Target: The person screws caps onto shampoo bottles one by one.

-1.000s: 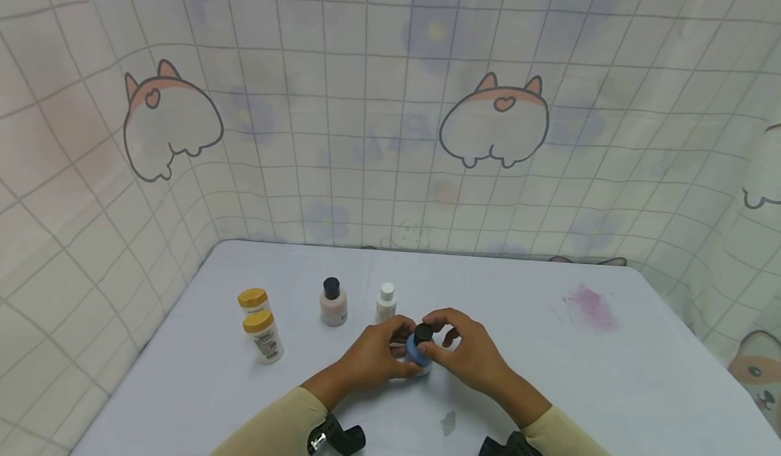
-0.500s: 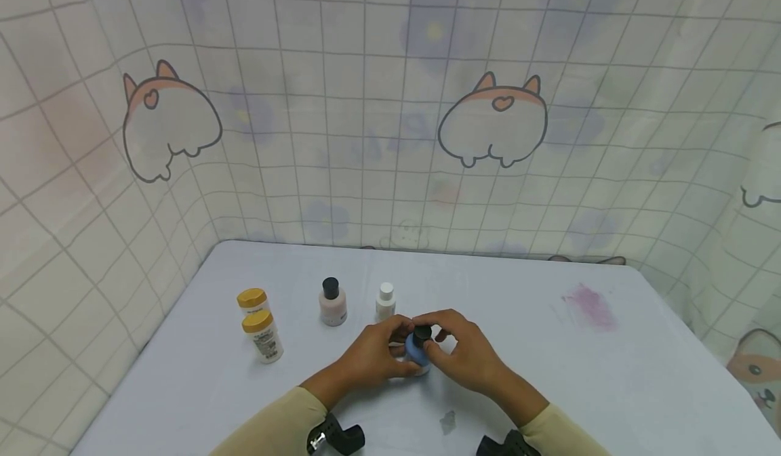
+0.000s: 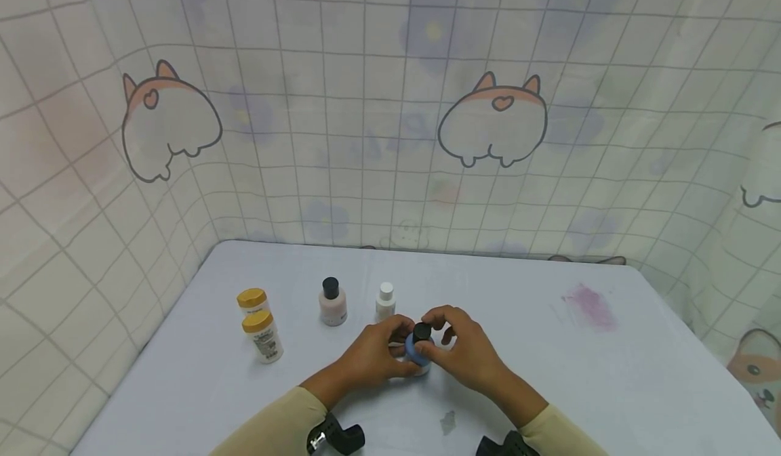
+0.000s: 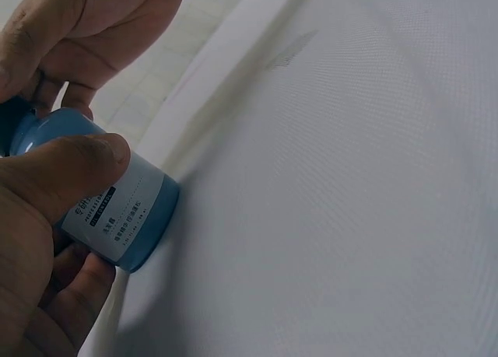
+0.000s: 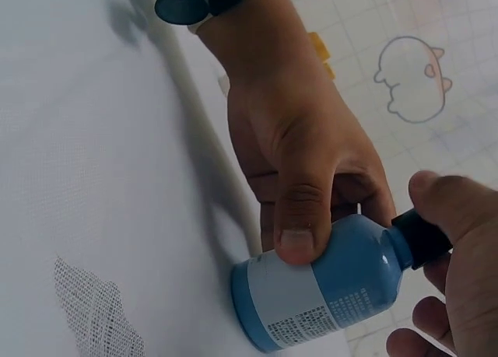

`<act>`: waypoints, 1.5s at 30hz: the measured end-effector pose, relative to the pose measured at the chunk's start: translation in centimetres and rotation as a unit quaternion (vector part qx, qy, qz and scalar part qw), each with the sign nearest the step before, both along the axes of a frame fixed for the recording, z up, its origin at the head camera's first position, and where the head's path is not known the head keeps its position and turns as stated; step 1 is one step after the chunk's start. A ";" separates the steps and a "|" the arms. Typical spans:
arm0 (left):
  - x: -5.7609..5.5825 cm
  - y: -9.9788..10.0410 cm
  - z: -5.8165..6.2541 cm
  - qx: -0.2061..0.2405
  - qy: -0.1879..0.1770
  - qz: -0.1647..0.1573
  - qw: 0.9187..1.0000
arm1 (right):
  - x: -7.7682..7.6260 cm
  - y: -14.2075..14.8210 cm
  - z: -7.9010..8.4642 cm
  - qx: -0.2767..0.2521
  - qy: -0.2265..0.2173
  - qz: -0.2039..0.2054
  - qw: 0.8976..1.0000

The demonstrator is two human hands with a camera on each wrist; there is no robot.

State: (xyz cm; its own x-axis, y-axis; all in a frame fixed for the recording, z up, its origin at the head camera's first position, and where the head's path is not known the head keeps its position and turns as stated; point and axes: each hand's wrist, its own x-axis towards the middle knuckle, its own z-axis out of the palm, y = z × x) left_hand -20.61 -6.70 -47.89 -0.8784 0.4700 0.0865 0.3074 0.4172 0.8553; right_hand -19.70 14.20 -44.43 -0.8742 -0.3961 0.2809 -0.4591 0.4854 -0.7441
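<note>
A small blue bottle point(image 5: 366, 267) with a white printed label stands upright, its base at the white table. My left hand point(image 3: 372, 358) holds its body, the thumb point(image 4: 93, 166) pressed along the label and the fingers round the other side. At the top is a black cap point(image 3: 422, 332), which my right hand point(image 3: 466, 351) pinches between thumb and index finger. In the right wrist view, the cap point(image 5: 420, 239) sits on the bottle's neck, partly covered by the right thumb. The other right fingers curl loosely beside it.
Just behind my hands is a small white-capped bottle point(image 3: 386, 303). Left of it stands a pale pink bottle point(image 3: 333, 307) with a black cap. Two white bottles with yellow caps, one in front point(image 3: 266, 341), stand farther left. The table point(image 3: 518, 307) has a pink stain point(image 3: 592, 307) at right.
My right fingers have swung leftward over the black cap, then back to the right, still at the cap. The left hand and the blue bottle have stayed in place.
</note>
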 end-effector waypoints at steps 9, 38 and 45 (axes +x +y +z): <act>0.1 -0.2 0.1 -0.004 -0.015 0.011 1.000 | 0.1 0.3 0.1 0.002 0.021 0.058 0.998; 0.1 0.0 0.1 0.004 -0.019 0.010 1.000 | -0.2 0.1 0.1 0.012 0.056 0.058 0.997; 0.0 0.0 0.0 0.005 -0.024 0.011 1.000 | -0.1 0.0 0.1 0.013 0.046 0.037 0.998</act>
State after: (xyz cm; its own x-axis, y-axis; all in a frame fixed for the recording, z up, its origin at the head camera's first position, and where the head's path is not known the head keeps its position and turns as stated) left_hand -20.57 -6.66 -47.94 -0.8916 0.4501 0.0498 0.2577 0.4141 0.8730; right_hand -19.75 14.24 -44.33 -0.8138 -0.4661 0.3471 -0.5595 0.4667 -0.6850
